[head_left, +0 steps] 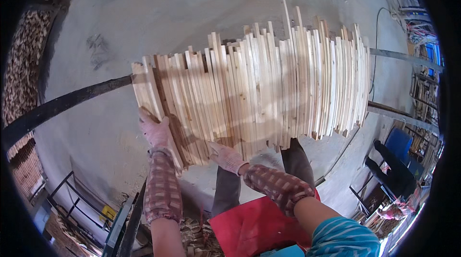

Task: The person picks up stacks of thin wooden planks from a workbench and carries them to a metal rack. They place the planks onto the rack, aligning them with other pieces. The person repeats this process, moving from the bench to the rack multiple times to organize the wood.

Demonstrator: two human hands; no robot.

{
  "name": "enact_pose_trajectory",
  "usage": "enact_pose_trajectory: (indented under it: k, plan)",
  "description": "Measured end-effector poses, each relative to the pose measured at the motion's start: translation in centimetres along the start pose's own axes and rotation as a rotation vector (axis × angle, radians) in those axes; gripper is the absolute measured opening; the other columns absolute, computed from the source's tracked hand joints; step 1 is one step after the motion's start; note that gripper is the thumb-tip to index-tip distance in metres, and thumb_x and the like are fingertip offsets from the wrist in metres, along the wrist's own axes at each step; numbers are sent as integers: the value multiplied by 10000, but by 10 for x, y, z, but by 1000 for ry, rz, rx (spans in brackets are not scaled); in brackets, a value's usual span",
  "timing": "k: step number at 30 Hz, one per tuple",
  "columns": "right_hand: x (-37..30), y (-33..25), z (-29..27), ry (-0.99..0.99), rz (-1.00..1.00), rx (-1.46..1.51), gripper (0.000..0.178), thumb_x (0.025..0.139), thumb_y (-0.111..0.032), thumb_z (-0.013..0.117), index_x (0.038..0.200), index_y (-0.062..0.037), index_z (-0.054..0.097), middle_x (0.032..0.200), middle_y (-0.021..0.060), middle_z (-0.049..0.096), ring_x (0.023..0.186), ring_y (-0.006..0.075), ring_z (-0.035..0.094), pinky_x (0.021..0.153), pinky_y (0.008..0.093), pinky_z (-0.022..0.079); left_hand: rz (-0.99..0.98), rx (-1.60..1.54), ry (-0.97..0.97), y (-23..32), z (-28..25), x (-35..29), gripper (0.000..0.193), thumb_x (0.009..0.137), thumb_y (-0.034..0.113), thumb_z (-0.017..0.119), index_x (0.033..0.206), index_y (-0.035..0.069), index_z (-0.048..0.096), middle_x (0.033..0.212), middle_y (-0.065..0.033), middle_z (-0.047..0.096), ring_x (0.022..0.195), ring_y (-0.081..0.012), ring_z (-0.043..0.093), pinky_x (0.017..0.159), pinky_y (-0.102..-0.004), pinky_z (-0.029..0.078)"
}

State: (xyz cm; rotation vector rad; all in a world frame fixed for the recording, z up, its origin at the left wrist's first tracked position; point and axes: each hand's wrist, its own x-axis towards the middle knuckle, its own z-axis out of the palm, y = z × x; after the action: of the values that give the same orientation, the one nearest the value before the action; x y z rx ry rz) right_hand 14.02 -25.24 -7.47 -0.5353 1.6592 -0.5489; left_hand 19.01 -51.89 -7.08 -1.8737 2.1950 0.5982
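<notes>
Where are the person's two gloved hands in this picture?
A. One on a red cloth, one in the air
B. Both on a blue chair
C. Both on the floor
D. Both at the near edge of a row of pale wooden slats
D: the left hand and the right hand both touch the near ends of the pale wooden slats.

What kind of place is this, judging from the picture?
Probably a woodworking workshop: gloved hands, left hand and right hand, hold a row of pale wooden slats over a concrete floor, with stacked wood alongside.

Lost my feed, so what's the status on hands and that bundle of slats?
Left hand and right hand, both gloved, support the bundle of wooden slats from below. Bundle rests across dark rail. Nothing blocking.
</notes>
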Motion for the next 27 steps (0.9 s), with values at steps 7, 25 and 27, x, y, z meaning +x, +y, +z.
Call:
enact_pose_trajectory:
  k: [7,25,27]
  plan:
    - [-26,63,-6,-8,92,7,522,930,-392,550,1382,-136,498,1206,216,658,1116,404,624,984,478,471,69,-2,48,-26,20,-1,1083,758,350,806,1592,101,161,1577,-256,270,1435,-433,317,1181,-471,309]
    - [-66,122,-57,97,138,-18,441,901,-326,565,1265,-77,573,1166,198,674,1112,394,636,916,475,527,-475,374,-14,-44,43,-55,1249,717,695,739,1589,48,122,1459,-268,437,1276,-443,519,1023,-501,465]
    - [-67,119,-64,86,166,11,457,904,-331,555,1288,-85,569,1180,194,670,1118,397,631,922,477,523,-420,386,22,-55,49,-51,1243,713,718,731,1581,36,158,1382,-274,524,1234,-434,559,1009,-498,472]
